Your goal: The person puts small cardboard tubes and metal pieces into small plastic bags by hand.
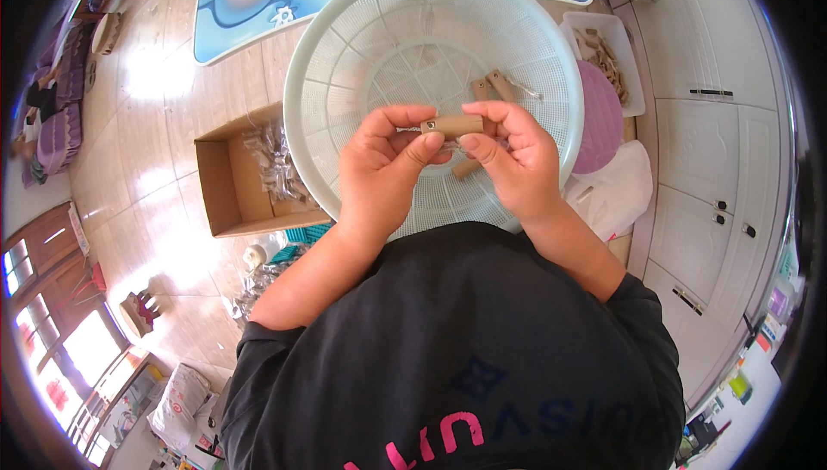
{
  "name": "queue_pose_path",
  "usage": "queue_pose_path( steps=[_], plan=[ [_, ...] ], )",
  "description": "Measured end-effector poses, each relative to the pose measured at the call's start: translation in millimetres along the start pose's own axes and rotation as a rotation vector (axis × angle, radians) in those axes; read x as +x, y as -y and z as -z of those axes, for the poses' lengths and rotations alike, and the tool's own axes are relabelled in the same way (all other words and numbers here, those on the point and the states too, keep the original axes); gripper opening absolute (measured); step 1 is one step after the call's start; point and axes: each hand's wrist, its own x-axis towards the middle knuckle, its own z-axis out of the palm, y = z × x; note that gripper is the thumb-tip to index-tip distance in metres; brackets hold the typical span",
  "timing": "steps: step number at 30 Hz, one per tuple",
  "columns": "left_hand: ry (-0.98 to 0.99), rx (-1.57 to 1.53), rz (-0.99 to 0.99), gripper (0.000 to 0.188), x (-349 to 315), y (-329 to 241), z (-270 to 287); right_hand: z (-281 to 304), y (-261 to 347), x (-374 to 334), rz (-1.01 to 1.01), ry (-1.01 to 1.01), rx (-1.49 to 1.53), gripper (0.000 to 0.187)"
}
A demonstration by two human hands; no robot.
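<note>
Both hands meet over a big pale-green mesh basket (303,65). Between them lies a small tan tube-like piece (461,126), held level, with a metal-rimmed hole at its left end. My left hand (383,155) pinches that end between thumb and fingers; something thin and silvery, like a chain, shows beside the fingers. The right end is pinched by my right hand (519,155). Under the hands, on the basket's bottom, another tan piece (466,167) is partly covered. Farther back rest two similar tan pieces (499,86), one with a silvery strand beside it.
Left of the basket stands an open cardboard box (226,179) holding clear-wrapped items. At right are a white bin (636,74) of tan pieces, a purple round lid-like thing (600,121) and a white plastic bag (613,190). Behind is a blue patterned table (250,9); white cabinets (699,138) line the right.
</note>
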Motion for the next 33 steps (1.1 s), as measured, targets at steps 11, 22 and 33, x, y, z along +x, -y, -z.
queue_pose_path(
  steps=[11, 22, 33],
  plan=[
    [-0.342, 0.795, -0.472, 0.027, 85, -53, 45, 17, -11, 11, -0.137, -0.172, 0.095, 0.019],
    [-0.487, 1.428, -0.051, 0.029, 202, -73, 102, 16, -22, 4, -0.252, -0.119, 0.105, 0.022],
    [-0.316, 1.566, -0.386, 0.018, 134, -106, 103, 19, -16, 7, -0.177, -0.059, 0.031, 0.022]
  ],
)
